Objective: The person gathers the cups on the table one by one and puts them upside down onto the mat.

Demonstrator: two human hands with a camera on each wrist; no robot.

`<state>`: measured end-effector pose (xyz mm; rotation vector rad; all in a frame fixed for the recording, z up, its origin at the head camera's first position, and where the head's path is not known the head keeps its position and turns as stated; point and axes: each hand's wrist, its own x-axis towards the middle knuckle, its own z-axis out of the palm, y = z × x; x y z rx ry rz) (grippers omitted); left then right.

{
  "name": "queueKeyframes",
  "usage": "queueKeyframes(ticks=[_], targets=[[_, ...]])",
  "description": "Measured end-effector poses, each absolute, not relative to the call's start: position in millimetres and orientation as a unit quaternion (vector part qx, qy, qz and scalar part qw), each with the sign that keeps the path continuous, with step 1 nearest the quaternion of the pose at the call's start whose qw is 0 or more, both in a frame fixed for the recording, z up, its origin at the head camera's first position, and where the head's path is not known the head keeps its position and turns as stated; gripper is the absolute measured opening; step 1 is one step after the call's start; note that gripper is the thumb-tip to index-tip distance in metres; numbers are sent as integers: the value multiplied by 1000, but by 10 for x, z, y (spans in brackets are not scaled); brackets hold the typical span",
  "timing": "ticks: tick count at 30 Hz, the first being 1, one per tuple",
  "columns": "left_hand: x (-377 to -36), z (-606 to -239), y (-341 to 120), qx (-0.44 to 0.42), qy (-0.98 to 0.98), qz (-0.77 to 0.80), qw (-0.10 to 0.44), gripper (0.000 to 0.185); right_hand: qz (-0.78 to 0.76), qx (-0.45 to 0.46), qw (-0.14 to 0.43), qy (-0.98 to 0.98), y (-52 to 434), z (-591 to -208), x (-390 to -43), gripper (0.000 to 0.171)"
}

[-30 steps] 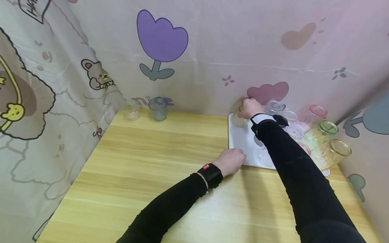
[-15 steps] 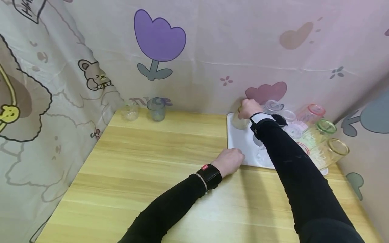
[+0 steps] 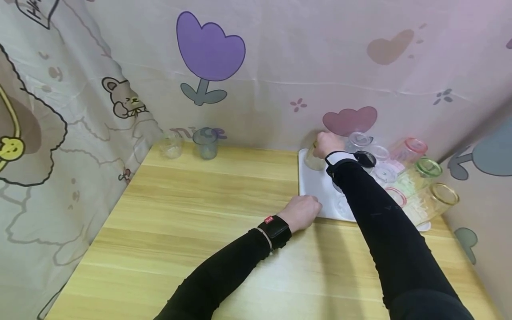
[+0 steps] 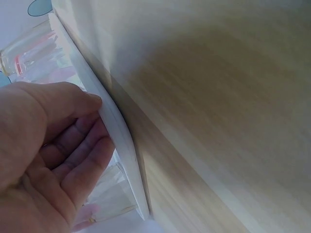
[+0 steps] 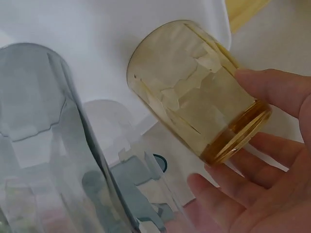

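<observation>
Yellow faceted glass tumbler [image 5: 194,92] upside down at far left corner of white plastic tray [image 3: 316,186], right hand [image 3: 327,143] curled around its base. Left hand [image 3: 302,212] pinches tray's near left edge. Other glasses crowd tray; wooden table [image 3: 200,213] beneath.

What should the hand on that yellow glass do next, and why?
Probably lift the yellow glass straight up off the white tray. The right hand already has fingers around it, it stands mouth down, and other glasses crowd close beside it. The left hand grips the tray's edge, steadying it.
</observation>
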<state>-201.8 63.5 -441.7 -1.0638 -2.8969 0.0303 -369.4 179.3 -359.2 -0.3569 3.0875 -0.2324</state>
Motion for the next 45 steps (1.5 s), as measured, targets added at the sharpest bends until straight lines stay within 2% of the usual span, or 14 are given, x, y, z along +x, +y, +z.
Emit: queueKeyframes(ticks=[10, 15, 22, 29, 41, 45], targets=[[-2079, -4464, 576, -331, -942, -51, 5, 15, -128, -116, -11, 985, 1756, -3419, -3527, 56], [-2084, -4451, 536, -325, -943, -78, 1, 17, -159, -135, -43, 977, 1718, -3278, -3333, 65], [-2072, -4440, 501, -334, -939, -80, 9, 17, -204, -165, -94, 960, 1769, -3198, -3008, 62], [-2087, -4416, 391, -313, -942, -125, 3, 18, -237, -167, -122, 949, 1851, -3288, -2650, 57], [-2149, -4242, -41, -253, -936, -241, 32, 20, -262, -173, -152, 937, 1802, -3798, -2264, 48], [-2170, -4179, -217, -218, -937, -270, 33, 25, -264, -161, -127, 942, 1823, -4013, -2184, 43]])
